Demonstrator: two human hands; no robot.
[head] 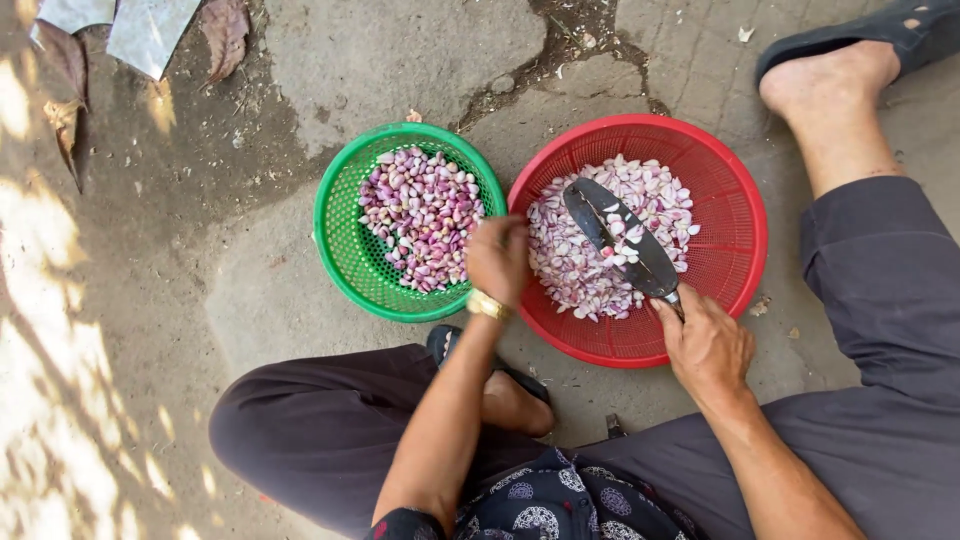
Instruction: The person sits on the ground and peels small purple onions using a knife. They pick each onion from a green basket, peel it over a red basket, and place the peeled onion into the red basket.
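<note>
**Concrete floor, two baskets, knife in the right hand**

Concrete ground [300, 60], cracked, sun patches down the left edge. I see dry leaves [225, 30] and a pale scrap [150, 30] at top left.

Next over: green basket [340, 240], round plastic mesh, sitting on the ground. It holds unpeeled cloves [415, 215], purple-and-white skins, piled toward the centre and right.

Left hand [497, 258] sits over the gap where the two baskets almost touch, at the green one's right rim. Fingers curled in and bunched together, tips pointing away from the camera. Whether they pinch a clove I can't tell: the back of the hand hides it. Gold wristband [487, 304] on that wrist.

Red basket [730, 260], bigger, just right of the green one. Inside: peeled pieces [570, 265], paler pink-white, spread across the bottom.

Knife [620, 240]: dark broad blade, lying diagonally above the peeled pile, tip toward upper left, a few bits stuck on the flat. Right hand [705, 345] is at the red basket's near rim, fingers wrapped tight around the handle, which is mostly covered.

Person sits low, dark trousers; one bare foot [515, 400] tucked under between the forearms, the other foot [830, 90] in a dark sandal [880, 30] at top right.
</note>
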